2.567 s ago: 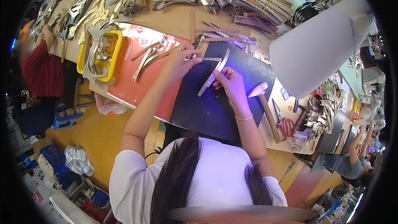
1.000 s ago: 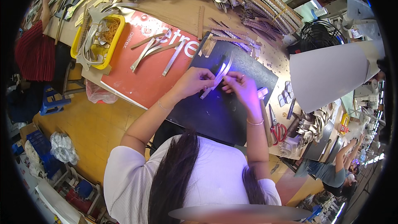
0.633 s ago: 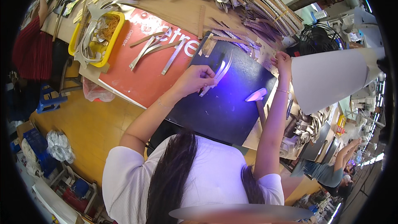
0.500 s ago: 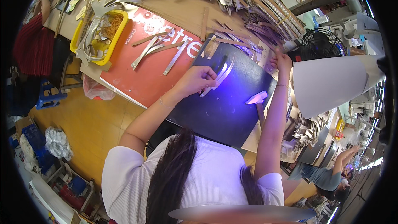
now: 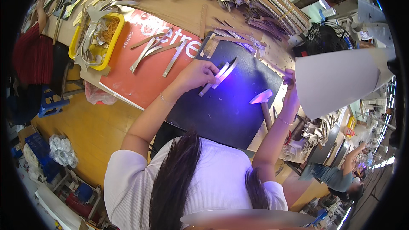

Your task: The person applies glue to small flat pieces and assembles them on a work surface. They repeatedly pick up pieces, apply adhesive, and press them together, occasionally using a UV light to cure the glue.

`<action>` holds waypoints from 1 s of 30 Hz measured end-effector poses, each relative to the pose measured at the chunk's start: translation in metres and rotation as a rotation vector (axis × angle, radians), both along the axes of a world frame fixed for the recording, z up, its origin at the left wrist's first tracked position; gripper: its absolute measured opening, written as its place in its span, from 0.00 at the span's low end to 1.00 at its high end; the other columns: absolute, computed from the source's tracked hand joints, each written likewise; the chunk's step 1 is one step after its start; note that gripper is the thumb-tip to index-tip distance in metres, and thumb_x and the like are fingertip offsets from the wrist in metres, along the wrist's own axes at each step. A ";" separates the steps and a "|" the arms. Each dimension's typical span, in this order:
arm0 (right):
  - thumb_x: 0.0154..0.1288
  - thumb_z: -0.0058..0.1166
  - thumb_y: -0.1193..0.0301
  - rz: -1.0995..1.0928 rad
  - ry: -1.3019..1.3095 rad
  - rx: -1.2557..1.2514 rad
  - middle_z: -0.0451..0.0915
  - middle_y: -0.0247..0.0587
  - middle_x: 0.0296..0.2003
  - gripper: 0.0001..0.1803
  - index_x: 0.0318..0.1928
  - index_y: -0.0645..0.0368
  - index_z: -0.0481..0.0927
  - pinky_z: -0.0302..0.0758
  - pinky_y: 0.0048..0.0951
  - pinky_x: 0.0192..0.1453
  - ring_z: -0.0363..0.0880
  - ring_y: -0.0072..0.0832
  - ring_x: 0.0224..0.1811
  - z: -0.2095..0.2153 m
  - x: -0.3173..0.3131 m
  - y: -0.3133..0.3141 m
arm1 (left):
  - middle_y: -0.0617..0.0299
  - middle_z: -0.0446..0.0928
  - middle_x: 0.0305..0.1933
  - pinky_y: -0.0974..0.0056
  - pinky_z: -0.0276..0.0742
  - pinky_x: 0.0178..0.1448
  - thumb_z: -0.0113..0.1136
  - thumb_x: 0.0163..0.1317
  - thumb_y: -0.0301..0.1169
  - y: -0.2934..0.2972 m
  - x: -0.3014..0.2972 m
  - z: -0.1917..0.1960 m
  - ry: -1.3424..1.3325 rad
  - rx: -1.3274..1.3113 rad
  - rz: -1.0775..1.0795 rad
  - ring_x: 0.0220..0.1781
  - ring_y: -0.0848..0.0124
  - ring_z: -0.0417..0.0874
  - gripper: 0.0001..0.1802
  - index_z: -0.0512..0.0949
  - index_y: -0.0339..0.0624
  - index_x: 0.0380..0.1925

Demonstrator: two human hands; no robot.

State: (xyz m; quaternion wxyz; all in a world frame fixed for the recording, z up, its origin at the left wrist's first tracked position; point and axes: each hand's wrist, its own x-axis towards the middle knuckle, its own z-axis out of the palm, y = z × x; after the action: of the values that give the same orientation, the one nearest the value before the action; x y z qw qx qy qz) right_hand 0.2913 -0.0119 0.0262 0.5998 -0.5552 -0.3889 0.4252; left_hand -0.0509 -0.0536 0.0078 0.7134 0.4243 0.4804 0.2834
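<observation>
Pale strips [image 5: 226, 74] sit right in the left hand [image 5: 200, 76], and that grip is pinched firmly together, thumb against fingers, with the strips caught between. They slant across the hold: the longer stretch runs up and away to the right, past the fingertips, while a shorter tail pokes out below, down toward the left. All of it is over the black mat [image 5: 213, 121], with a violet-blue glow washing across the dark top just to the right of the strips; whether the lower end touches the mat, one cannot tell.

Over on the far side, the right hand [image 5: 290, 88] is well apart from the strips, up by the edge of the white cone-shaped shade [image 5: 341, 81]. Its fingers are bent, but how far that grip is open, and whether it has hold of anything, cannot be made out.

Between the two, nearer the right forearm, lies a hammer [image 5: 261, 97], pale head on the mat. To the left, loose strips [image 5: 175, 58] cross the red board [image 5: 147, 81], and beyond it a yellow basket [image 5: 116, 42] stands on the tan surface [image 5: 183, 15].
</observation>
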 end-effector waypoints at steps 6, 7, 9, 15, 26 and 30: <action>0.69 0.55 0.75 0.454 0.401 -0.311 0.81 0.50 0.38 0.06 0.42 0.60 0.72 0.80 0.26 0.34 0.81 0.28 0.31 0.023 -0.045 -0.068 | 0.64 0.82 0.26 0.77 0.58 0.18 0.71 0.54 0.24 0.010 0.001 0.005 0.059 -0.077 -0.061 0.16 0.83 0.70 0.11 0.81 0.35 0.36; 0.69 0.56 0.74 0.443 0.352 -0.348 0.81 0.50 0.40 0.09 0.46 0.63 0.73 0.81 0.27 0.37 0.82 0.29 0.34 0.019 -0.056 -0.069 | 0.63 0.82 0.25 0.77 0.56 0.16 0.71 0.54 0.25 0.010 0.001 0.005 0.075 -0.067 -0.069 0.15 0.83 0.69 0.11 0.81 0.35 0.37; 0.68 0.59 0.72 0.418 0.286 -0.444 0.81 0.51 0.43 0.17 0.53 0.68 0.74 0.84 0.29 0.43 0.85 0.31 0.39 0.010 -0.076 -0.063 | 0.63 0.82 0.25 0.77 0.57 0.16 0.70 0.55 0.25 0.010 0.000 0.006 0.086 -0.070 -0.067 0.15 0.83 0.69 0.11 0.80 0.35 0.37; 0.65 0.57 0.80 0.330 0.136 -0.337 0.79 0.54 0.43 0.23 0.56 0.66 0.62 0.86 0.30 0.44 0.86 0.36 0.39 -0.001 -0.095 -0.052 | 0.64 0.81 0.24 0.77 0.57 0.16 0.68 0.58 0.25 0.011 0.000 0.004 0.127 -0.018 -0.108 0.15 0.83 0.68 0.09 0.79 0.35 0.37; 0.65 0.56 0.80 0.323 0.135 -0.366 0.79 0.53 0.40 0.26 0.60 0.70 0.60 0.86 0.29 0.44 0.86 0.36 0.38 -0.001 -0.097 -0.050 | 0.63 0.81 0.24 0.78 0.58 0.16 0.68 0.59 0.26 0.010 0.002 0.003 0.157 -0.030 -0.090 0.14 0.84 0.68 0.11 0.78 0.35 0.39; 0.66 0.56 0.79 0.335 0.119 -0.368 0.79 0.51 0.41 0.31 0.66 0.73 0.59 0.86 0.28 0.44 0.86 0.35 0.38 -0.001 -0.099 -0.049 | 0.61 0.82 0.24 0.74 0.64 0.19 0.68 0.57 0.25 0.004 0.007 0.002 0.205 0.025 -0.042 0.16 0.81 0.71 0.10 0.79 0.33 0.37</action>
State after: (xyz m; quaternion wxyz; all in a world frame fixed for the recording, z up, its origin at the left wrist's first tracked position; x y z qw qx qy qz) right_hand 0.1925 -0.0604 0.0251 0.4317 -0.5570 -0.3555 0.6140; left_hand -0.0439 -0.0491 0.0099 0.6609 0.4701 0.5381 0.2295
